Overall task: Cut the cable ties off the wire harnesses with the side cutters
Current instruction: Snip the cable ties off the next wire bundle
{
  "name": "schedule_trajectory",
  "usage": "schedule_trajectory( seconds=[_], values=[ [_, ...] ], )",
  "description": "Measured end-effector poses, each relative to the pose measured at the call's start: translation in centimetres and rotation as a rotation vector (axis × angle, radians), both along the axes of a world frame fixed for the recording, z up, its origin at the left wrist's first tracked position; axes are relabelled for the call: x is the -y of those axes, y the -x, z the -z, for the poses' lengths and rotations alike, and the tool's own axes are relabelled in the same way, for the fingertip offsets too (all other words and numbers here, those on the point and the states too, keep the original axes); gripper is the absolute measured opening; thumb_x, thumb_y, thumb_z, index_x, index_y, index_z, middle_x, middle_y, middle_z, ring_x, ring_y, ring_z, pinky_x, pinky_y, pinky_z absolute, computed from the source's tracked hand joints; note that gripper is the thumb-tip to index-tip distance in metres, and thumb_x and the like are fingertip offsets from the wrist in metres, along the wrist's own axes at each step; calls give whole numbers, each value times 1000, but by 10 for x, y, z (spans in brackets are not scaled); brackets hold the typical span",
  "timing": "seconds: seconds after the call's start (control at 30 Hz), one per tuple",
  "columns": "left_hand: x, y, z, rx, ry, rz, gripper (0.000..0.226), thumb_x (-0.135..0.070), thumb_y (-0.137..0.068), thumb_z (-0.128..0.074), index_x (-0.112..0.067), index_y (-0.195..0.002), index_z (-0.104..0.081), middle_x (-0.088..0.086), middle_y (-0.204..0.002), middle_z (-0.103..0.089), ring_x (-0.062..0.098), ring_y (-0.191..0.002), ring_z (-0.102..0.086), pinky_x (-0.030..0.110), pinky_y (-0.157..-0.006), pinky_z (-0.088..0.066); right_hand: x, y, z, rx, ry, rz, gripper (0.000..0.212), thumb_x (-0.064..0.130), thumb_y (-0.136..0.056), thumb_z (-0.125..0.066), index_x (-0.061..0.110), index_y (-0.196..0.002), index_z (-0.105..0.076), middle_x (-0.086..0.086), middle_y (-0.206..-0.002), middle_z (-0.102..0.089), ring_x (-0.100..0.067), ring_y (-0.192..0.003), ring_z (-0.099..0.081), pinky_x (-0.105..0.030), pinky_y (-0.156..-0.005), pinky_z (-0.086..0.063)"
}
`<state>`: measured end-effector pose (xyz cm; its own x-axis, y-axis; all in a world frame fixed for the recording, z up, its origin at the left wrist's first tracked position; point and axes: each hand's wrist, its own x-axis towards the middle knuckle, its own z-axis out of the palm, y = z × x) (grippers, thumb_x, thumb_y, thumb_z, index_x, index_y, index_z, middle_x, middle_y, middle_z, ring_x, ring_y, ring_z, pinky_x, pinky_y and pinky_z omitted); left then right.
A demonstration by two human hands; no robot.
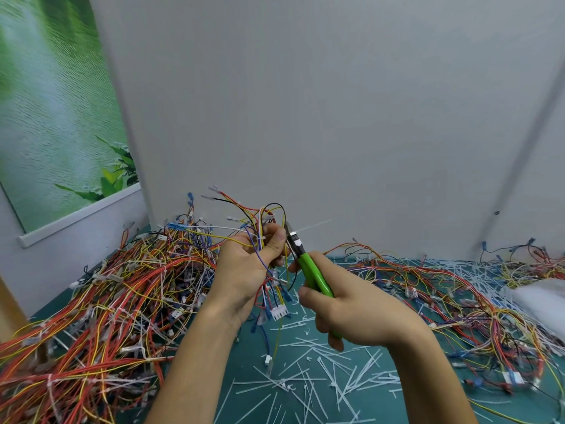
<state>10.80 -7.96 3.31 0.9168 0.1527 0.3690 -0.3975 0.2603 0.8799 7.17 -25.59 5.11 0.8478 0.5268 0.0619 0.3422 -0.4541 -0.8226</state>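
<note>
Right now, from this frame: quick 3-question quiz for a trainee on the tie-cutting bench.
1. True or false: the left hand grips the side cutters.
2. The cutter handles are: A red, B green, C black.
3. What white scraps litter the green mat?
Key: 1 false, the right hand grips them; the left holds a wire harness. 2 B. 3 cut cable ties.
</note>
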Motion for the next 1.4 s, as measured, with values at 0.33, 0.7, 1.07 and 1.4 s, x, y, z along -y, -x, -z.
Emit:
schedule_trajectory(
  seconds=[0.33, 0.7, 1.07, 1.4],
  values=[
    [3, 0, 2, 7, -34, -13, 5, -10, -91, -70, -12, -86, -70, -2, -65, -62, 11, -58, -53, 20, -59, -50, 0, 3, -5, -77, 15, -23, 20, 35, -101, -63, 42, -110, -46, -3, -74, -54, -17, -52, -60, -34, -49, -57],
    [1, -1, 2, -10, -5, 29, 16, -24, -78, -74, -13, -89, -69, -3, -68, -64, 10, -60, -55, 21, -59, -50, 1, 0, -2, -53, 11, -2, 22, 23, -102, -54, 39, -116, -48, -3, -69, -54, -19, -49, -59, -37, -51, -56],
    [-3, -1, -2, -31, 64, 58, 14, -21, -79, -73, -12, -89, -68, 3, -70, -61, 15, -59, -51, 22, -59, -48, -6, -1, 2, 42, 1, 27, 19, 29, -99, -49, 38, -117, -48, -11, -78, -49, -31, -54, -56, -49, -51, -57],
    [-3, -1, -3, -45, 79, 30, 5, -25, -79, -74, -23, -75, -76, -2, -69, -64, 16, -65, -55, 37, -70, -49, -17, 3, 3, 57, -3, 4, 21, 25, -101, -53, 42, -109, -43, -10, -80, -53, -24, -56, -62, -46, -51, -61]
  ],
)
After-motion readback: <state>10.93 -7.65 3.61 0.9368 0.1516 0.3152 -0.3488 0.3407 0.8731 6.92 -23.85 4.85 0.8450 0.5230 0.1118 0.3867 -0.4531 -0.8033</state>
